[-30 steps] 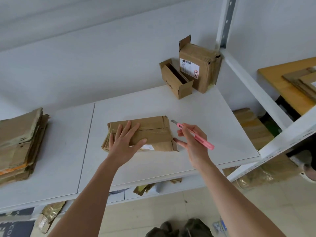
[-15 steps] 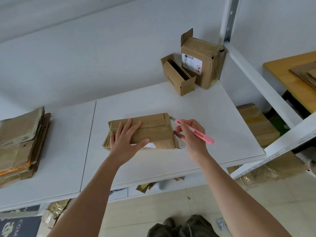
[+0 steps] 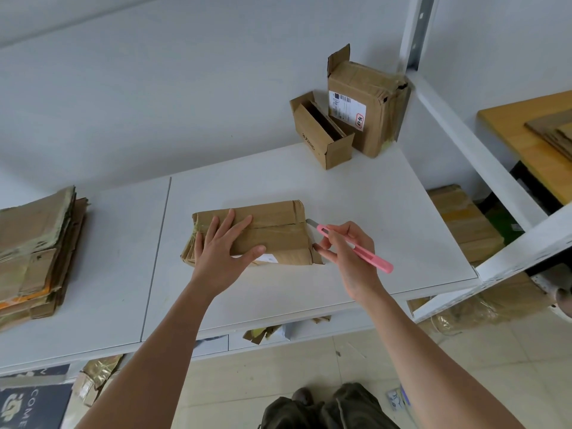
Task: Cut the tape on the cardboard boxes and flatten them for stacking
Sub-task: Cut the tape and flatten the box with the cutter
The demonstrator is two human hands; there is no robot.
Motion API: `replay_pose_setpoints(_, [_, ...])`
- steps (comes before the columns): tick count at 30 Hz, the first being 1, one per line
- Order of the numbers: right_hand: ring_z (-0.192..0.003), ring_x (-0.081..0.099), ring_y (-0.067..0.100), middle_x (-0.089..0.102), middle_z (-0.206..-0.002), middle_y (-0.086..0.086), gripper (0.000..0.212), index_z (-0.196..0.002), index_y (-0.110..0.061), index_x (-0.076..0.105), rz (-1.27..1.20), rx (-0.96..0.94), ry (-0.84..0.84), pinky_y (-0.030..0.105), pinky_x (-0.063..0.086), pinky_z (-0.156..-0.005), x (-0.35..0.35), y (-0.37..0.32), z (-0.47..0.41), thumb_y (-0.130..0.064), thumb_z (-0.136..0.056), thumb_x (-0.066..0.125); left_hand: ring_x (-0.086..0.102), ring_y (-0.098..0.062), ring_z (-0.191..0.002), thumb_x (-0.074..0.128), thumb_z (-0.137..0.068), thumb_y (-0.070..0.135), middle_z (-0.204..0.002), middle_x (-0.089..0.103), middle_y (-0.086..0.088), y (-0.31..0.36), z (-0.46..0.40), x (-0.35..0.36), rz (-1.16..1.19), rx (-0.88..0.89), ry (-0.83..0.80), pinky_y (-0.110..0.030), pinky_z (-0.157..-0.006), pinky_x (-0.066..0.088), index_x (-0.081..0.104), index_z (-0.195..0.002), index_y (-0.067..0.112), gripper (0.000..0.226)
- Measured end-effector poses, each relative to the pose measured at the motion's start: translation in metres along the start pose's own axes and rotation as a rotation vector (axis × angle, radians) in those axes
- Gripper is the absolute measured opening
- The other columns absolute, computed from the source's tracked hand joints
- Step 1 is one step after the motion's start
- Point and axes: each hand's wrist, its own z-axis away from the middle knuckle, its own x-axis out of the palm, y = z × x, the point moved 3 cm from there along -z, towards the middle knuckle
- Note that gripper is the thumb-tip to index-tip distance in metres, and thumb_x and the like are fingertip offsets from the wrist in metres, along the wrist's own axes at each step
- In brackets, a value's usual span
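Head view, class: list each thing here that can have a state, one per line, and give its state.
Taped box: sealed, lying flat on the shelf.
Left hand: pressed flat on the taped box.
Right hand: holding the pink cutter.
Pink cutter: blade out, tip at the box's right end.
Small box: open.
Labelled box: upright, one flap raised.
Cardboard stack: flattened.

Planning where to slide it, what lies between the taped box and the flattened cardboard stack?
Only bare shelf between the taped box and the flattened stack, in the head view.
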Motion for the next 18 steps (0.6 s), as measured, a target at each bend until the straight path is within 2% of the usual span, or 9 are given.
replay_pose_setpoints(5, [-0.073, 0.061, 0.026, 0.068, -0.076, 0.002, 0.019, -0.077, -0.012, 0.063, 0.066, -0.054, -0.019, 0.061, 0.054, -0.085, -0.005, 0.004, 0.012, -0.001, -0.092, 0.059, -0.003, -0.01, -0.151, 0.04, -0.071, 0.082, -0.162, 0.01, 0.018, 0.0, 0.0, -0.002, 0.005, -0.004, -0.001, -0.044, -0.121, -0.007, 0.031, -0.146, 0.051, 0.082])
replay_pose_setpoints(8, [-0.082, 0.07, 0.032, 0.072, -0.082, 0.002, 0.012, -0.078, -0.015, 0.064, 0.128, -0.077, -0.015, 0.057, 0.056, -0.085, -0.007, 0.003, 0.016, -0.009, -0.088, 0.061, -0.004, -0.009, -0.151, 0.041, -0.07, 0.082, -0.162, 0.009, 0.019, 0.0, 0.001, -0.002, 0.016, -0.011, -0.017, -0.043, -0.121, -0.008, 0.031, -0.146, 0.052, 0.082])
replay_pose_setpoints(10, [-0.087, 0.071, 0.033, 0.073, -0.083, 0.006, 0.012, -0.079, -0.013, 0.064, 0.136, -0.07, -0.007, 0.056, 0.057, -0.086, -0.012, 0.006, 0.021, -0.006, -0.088, 0.061, -0.004, -0.008, -0.151, 0.042, -0.07, 0.081, -0.162, 0.009, 0.019, 0.001, 0.002, -0.004, 0.02, -0.022, -0.024, -0.043, -0.121, -0.009, 0.03, -0.146, 0.052, 0.082])
replay_pose_setpoints(14, [-0.083, 0.069, 0.027, 0.069, -0.077, 0.008, 0.018, -0.078, -0.006, 0.061, 0.071, -0.037, -0.008, 0.053, 0.057, -0.089, -0.015, 0.004, 0.029, 0.004, -0.092, 0.057, -0.001, -0.009, -0.151, 0.045, -0.069, 0.082, -0.162, 0.011, 0.02, 0.004, 0.001, -0.007, 0.016, -0.051, -0.044, -0.043, -0.122, -0.004, 0.032, -0.145, 0.053, 0.082])
replay_pose_setpoints(16, [-0.082, 0.066, 0.02, 0.061, -0.069, 0.008, 0.026, -0.073, -0.011, 0.061, -0.012, -0.024, 0.021, 0.052, 0.057, -0.089, -0.015, 0.002, 0.031, 0.004, -0.093, 0.055, 0.007, -0.012, -0.15, 0.049, -0.072, 0.082, -0.161, 0.015, 0.021, 0.006, -0.004, -0.014, -0.029, -0.081, -0.055, -0.044, -0.12, 0.004, 0.034, -0.142, 0.055, 0.076])
replay_pose_setpoints(18, [-0.075, 0.062, 0.014, 0.055, -0.066, 0.007, 0.025, -0.075, -0.011, 0.057, -0.093, -0.021, 0.081, 0.049, 0.059, -0.085, -0.015, 0.002, 0.035, 0.004, -0.095, 0.053, 0.015, -0.018, -0.145, 0.054, -0.078, 0.076, -0.16, 0.02, 0.017, 0.01, -0.013, -0.023, -0.092, -0.109, -0.063, -0.046, -0.114, 0.013, 0.038, -0.139, 0.054, 0.067])
